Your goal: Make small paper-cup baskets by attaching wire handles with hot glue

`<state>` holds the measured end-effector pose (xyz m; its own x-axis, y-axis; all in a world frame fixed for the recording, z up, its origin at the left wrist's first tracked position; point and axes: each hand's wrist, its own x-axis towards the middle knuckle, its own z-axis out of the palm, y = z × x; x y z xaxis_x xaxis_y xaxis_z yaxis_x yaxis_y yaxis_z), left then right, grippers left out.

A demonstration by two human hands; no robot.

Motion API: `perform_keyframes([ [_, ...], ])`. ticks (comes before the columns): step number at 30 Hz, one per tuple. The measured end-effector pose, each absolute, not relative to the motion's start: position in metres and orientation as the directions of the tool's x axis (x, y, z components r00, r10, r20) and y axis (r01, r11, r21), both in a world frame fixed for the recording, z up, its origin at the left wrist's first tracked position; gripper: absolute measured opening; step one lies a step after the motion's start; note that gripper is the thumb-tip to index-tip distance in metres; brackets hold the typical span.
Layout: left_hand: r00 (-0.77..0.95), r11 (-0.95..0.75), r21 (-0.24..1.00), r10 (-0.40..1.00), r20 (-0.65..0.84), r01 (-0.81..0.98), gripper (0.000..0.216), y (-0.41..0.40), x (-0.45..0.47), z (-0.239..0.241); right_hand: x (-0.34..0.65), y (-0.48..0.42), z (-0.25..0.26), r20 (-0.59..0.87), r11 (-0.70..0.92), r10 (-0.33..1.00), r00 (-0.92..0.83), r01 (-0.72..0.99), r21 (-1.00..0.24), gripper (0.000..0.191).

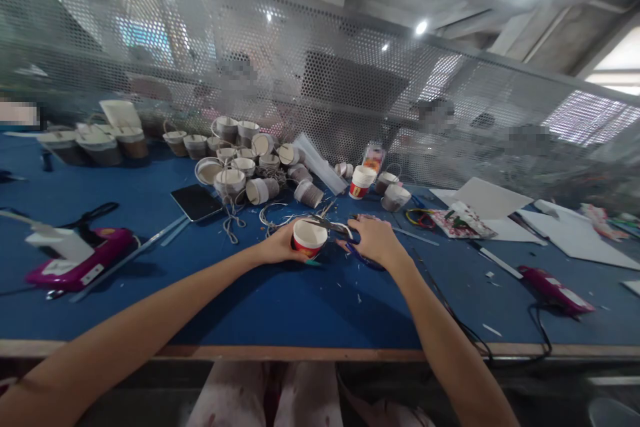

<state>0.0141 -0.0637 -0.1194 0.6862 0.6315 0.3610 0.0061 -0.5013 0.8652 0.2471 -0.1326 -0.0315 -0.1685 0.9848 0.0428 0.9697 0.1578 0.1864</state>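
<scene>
The left hand [283, 247] is wrapping its grip around a small red paper cup [309, 238], which is standing upright just below the middle of the frame on the blue felt-covered desk [300, 307]. The cup is showing a white inside, a thin rolled white rim and a red outer wall, and it is looking empty. The right hand [377, 240], just right of the cup, is clenching its grip on metal scissors with blue handles [334, 227]. The blades are pointing left over the cup's far rim, though I cannot tell whether they are touching it. Behind, toward the upper middle, a heap of twine-wrapped cups [250, 167] is lying on the desk, with another red and white cup [361, 182] standing to its right. A magenta glue gun [80, 260] is resting at the lower left, and a second magenta glue gun [555, 288] is lying at the lower right.
</scene>
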Motion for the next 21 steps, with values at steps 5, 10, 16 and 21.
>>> perform_keyframes([
  [5,0.677,-0.486,0.874,0.637,0.369,-0.019,0.076,-0.0672,0.0158,-0.1163,0.2442,-0.1387,-0.0276,0.042,0.148,0.987,-0.158,0.973,0.179,0.055],
  [10,0.662,-0.484,0.874,0.67,0.337,0.044,0.071,-0.0704,0.0153,-0.1123,0.2384,-0.142,-0.029,-0.001,0.134,0.991,-0.135,0.981,0.138,0.054],
  [16,0.665,-0.469,0.882,0.675,0.319,0.053,0.072,-0.0671,0.014,-0.1152,0.238,-0.1417,-0.0321,0.008,0.126,0.992,-0.128,0.981,0.148,0.055],
  [21,0.722,-0.383,0.924,0.633,0.28,-0.022,0.081,-0.062,0.0104,-0.1175,0.2423,-0.1363,-0.0362,0.025,0.152,0.987,-0.157,0.978,0.141,0.057],
])
